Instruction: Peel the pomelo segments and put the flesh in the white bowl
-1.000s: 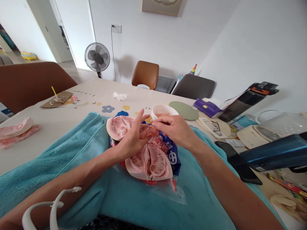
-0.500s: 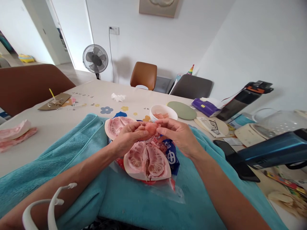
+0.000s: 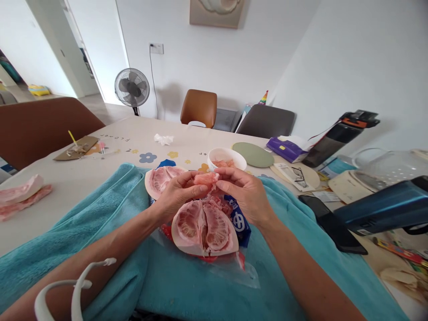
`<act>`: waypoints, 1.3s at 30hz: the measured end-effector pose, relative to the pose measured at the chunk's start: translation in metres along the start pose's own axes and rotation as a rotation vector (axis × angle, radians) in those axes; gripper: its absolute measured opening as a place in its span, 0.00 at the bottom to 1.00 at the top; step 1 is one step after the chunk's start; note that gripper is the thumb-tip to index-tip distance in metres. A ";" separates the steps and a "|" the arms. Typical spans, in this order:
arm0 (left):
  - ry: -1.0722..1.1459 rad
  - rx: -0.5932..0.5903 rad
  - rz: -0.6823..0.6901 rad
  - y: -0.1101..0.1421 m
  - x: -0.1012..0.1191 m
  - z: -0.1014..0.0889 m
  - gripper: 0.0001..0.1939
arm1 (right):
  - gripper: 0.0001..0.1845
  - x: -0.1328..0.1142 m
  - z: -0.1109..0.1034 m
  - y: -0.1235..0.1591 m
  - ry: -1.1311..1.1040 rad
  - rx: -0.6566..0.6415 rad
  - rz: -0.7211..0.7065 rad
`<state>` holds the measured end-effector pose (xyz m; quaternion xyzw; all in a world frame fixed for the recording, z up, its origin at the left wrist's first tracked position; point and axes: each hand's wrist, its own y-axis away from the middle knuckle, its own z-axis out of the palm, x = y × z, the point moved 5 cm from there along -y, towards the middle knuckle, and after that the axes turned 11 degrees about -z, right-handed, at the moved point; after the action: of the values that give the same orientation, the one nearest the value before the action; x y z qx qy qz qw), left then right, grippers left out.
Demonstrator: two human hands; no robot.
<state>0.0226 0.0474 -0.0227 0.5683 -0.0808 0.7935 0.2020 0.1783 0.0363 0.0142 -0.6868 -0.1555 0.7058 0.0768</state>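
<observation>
Between my two hands is a piece of pink pomelo flesh (image 3: 205, 179). My left hand (image 3: 179, 191) is closed on its left end, thumb below and fingers behind. With thumb and forefinger my right hand (image 3: 245, 191) pinches the right end, where a whitish bit shows. Below them a cut pomelo piece (image 3: 204, 227) with thick rind lies cut face up on a blue and red plastic bag (image 3: 242, 229). Another pomelo piece (image 3: 162, 180) sits behind my left hand, partly covered by it. Just beyond my right hand stands a white bowl (image 3: 239, 159) holding loose pink flesh.
A teal towel (image 3: 187, 290) lies under the bag. Pomelo peel (image 3: 23, 194) rests at the far left, crumpled tissue (image 3: 163, 139) farther back. On the right are a green round mat (image 3: 253, 154), glasses (image 3: 298, 177), a phone (image 3: 331, 225) and a blue bottle (image 3: 384, 205).
The flesh between my hands has turned and now shows a longer, smoother side. Both hands stay in nearly the same place, with the fingers shifted slightly. The view has tilted a little.
</observation>
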 end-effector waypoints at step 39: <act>-0.001 0.021 0.067 0.003 0.007 -0.003 0.14 | 0.06 0.005 0.019 0.004 -0.402 -0.100 0.236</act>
<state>0.0170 0.0476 -0.0173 0.5676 -0.0913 0.8005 0.1693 0.1594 0.0317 0.0081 -0.5487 -0.1210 0.8240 -0.0726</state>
